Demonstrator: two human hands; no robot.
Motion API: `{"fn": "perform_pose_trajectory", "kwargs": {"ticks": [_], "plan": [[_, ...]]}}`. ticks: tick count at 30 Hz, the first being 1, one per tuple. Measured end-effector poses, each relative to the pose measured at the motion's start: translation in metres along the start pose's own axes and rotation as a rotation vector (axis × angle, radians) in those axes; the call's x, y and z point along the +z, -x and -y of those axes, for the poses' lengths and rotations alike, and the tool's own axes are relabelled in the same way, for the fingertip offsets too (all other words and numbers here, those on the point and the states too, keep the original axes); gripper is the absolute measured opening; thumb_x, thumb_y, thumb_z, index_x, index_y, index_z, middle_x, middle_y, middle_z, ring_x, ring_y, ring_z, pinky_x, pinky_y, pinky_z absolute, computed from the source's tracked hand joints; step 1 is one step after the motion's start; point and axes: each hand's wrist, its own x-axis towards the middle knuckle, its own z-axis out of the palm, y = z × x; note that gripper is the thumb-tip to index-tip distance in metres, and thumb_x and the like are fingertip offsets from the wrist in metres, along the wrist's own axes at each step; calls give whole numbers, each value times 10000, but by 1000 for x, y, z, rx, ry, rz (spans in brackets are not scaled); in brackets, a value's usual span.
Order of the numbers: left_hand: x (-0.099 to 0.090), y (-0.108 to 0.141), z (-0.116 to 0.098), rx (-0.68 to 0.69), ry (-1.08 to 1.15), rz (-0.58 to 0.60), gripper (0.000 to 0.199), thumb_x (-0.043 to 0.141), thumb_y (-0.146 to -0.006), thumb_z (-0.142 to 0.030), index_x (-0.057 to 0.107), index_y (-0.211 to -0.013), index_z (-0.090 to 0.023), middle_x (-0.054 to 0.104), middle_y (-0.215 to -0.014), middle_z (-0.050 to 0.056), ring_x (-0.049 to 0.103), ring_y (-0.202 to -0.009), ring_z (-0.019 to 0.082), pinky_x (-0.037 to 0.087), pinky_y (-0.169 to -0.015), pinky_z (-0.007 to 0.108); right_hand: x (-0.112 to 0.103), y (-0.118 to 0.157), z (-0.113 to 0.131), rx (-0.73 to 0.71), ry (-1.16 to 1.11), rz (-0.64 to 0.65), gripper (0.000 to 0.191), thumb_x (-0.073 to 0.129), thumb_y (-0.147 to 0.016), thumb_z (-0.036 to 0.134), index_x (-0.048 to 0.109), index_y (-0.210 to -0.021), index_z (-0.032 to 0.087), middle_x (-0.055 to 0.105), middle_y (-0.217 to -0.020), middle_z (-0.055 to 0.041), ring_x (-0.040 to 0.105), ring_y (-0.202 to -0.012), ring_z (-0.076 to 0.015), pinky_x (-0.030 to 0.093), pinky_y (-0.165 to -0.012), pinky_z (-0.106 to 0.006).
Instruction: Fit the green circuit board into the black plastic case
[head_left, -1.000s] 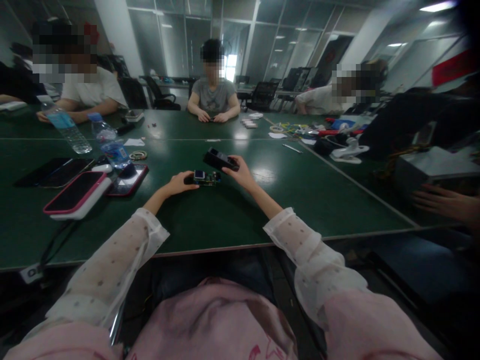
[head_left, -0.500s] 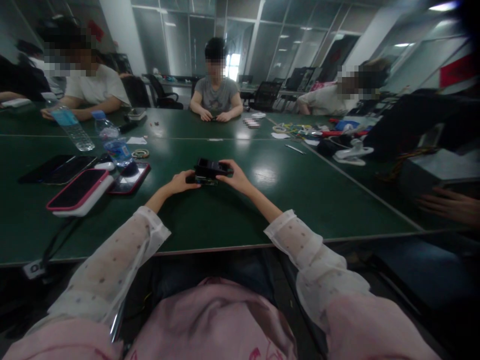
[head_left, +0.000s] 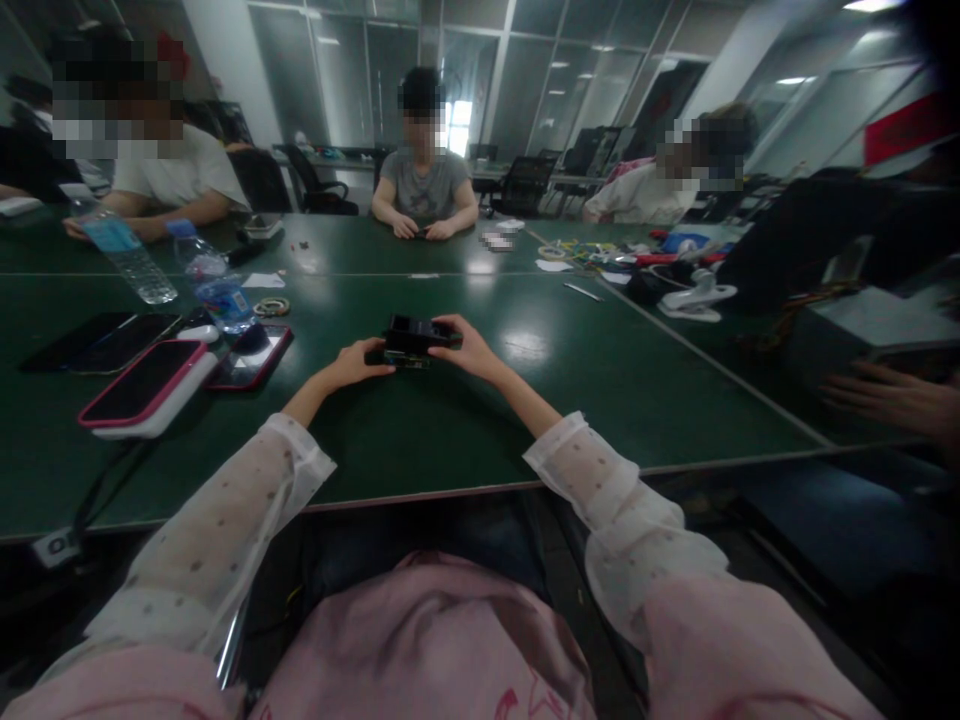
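Observation:
A black box-shaped housing (head_left: 412,331) is held just above the green table (head_left: 480,440), or rests on it; I cannot tell which. Under the housing shows the edge of a circuit board (head_left: 409,360). My left hand (head_left: 354,364) grips the left end of this pair, thumb along the board's near edge. On the other side, my right hand (head_left: 466,350) has its fingers wrapped round the housing's right end. Whether the housing and the board are joined is too small to see.
To the left lie a pink-rimmed phone on a white box (head_left: 146,385), another phone (head_left: 251,357), a roll of tape (head_left: 271,306) and two water bottles (head_left: 217,285). A pen (head_left: 583,291) and a white clamp (head_left: 697,296) lie right. Several people sit around; one hand (head_left: 885,395) touches a grey box.
The view has turned slightly, so the tabletop things sit a little further left. Both hands keep their hold on the housing and board, with hardly any movement.

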Motion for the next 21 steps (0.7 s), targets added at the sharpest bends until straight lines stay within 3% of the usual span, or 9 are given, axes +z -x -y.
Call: {"fn": "perform_pose_trajectory", "kwargs": {"ticks": [14,21], "plan": [[0,-1,0,-10,-26,-5,646,670,-724,-538,531,-1262,-208,579,-1311,99,520,-1229,302,336,-1075,491,0,0,5,-3,-11,12,560,735,-718,430,501,-1191,243,576,-1170,-79,563,-1097,-270,508,-899,-461],[0,1,-3,-12,-25,-18,678,672,-720,-538,510,-1279,-190,578,-1306,117,536,-1208,307,350,-1064,483,1,0,-5,-33,51,28,551,711,-745,411,488,-1219,240,564,-1193,-86,559,-1103,-275,507,-879,-447]]}}
